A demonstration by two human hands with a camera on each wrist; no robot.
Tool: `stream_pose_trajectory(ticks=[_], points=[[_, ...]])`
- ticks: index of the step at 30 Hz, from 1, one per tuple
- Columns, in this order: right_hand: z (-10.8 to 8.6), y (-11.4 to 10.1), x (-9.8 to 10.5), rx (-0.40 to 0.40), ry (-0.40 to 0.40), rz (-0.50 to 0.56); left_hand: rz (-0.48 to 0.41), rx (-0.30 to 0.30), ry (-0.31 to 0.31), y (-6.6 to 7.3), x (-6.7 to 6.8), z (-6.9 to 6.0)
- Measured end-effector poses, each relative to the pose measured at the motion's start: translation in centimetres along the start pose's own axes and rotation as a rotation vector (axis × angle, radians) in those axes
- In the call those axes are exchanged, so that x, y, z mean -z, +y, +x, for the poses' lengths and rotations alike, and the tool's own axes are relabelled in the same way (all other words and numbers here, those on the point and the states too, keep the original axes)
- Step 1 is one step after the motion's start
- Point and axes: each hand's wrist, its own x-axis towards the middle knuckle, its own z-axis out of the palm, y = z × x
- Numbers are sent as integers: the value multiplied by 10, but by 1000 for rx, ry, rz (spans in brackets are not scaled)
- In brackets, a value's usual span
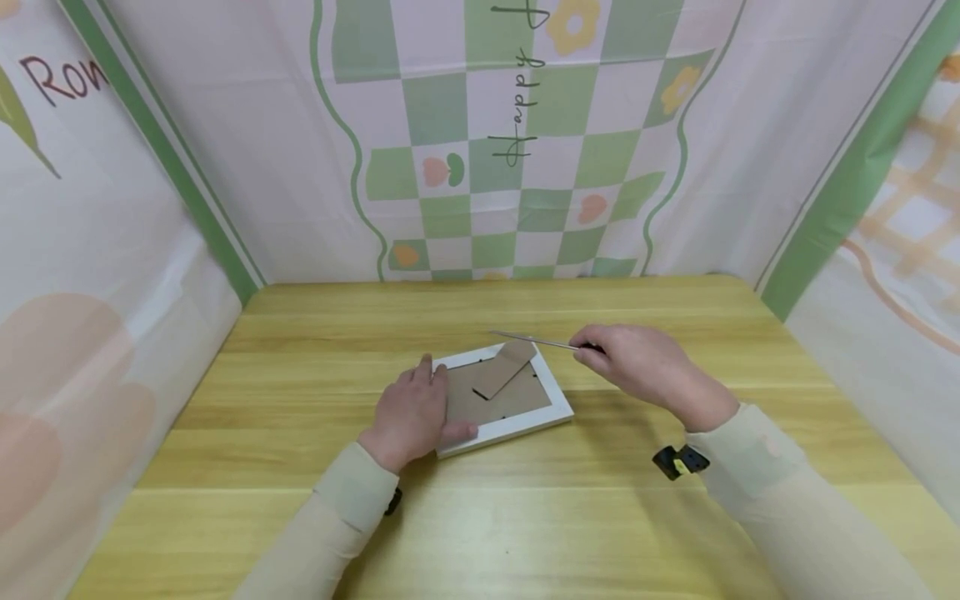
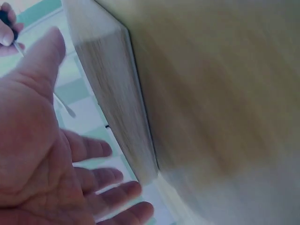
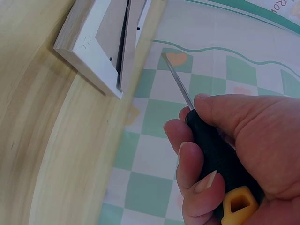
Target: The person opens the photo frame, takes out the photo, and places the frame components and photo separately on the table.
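White rectangular picture frame (image 1: 517, 423) with brown board backing, back upward on the yellow wood-grain worktop (image 1: 487, 517) between the hands. The left hand (image 1: 412, 417) rests on the frame's nearest side, fingers extended; the right hand (image 1: 637, 362) grips a black-and-yellow-handled metal screwdriver (image 3: 218, 150). Judged light and stiff, the frame is best held by its border, not its bendable brown strut (image 1: 506, 368).

Yellowish wood-grain tabletop (image 1: 510, 529) before green-and-white checked backdrop (image 1: 491, 171)
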Motion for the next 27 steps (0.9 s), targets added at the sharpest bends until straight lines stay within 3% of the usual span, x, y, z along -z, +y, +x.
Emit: stream_pose_trajectory(ticks=[7, 18, 27], points=[[-2, 0, 0, 2, 8, -1, 7, -66, -56, -7, 1, 4], [-3, 0, 0, -15, -3, 6, 44, -48, -73, -6, 3, 5], [-6, 0, 1, -16, 6, 4, 67, -43, -44, 1, 2, 1]])
